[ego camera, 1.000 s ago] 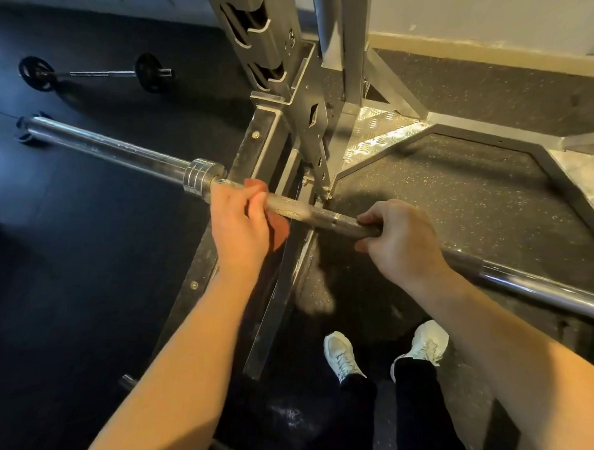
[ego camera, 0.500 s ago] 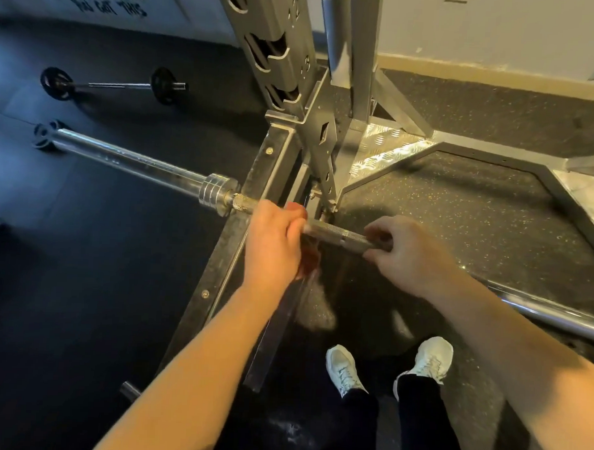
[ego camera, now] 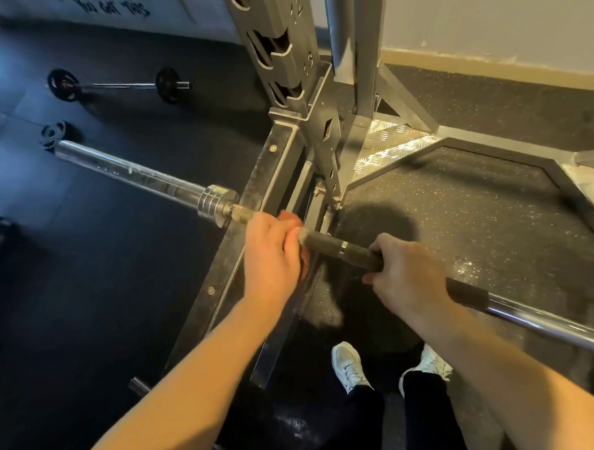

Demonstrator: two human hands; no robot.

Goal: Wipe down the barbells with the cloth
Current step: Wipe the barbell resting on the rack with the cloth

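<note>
Head view has the barbell (ego camera: 325,243) running from its sleeve (ego camera: 129,172) at left to the chrome shaft at lower right, crossing above the rack's base beam (ego camera: 274,163). The left hand (ego camera: 272,254) is curled round the knurled shaft with the red cloth (ego camera: 290,218) bunched under its fingers, probably so the fabric rubs all round the bar as it slides. The right hand (ego camera: 405,272) is closed over the bare shaft nearby, apparently to steady it. Leftward the wipe runs out of room at the collar (ego camera: 212,205). Rightward the other hand blocks the way, with long open shaft beyond it. The rack upright (ego camera: 278,56) stands close behind.
</note>
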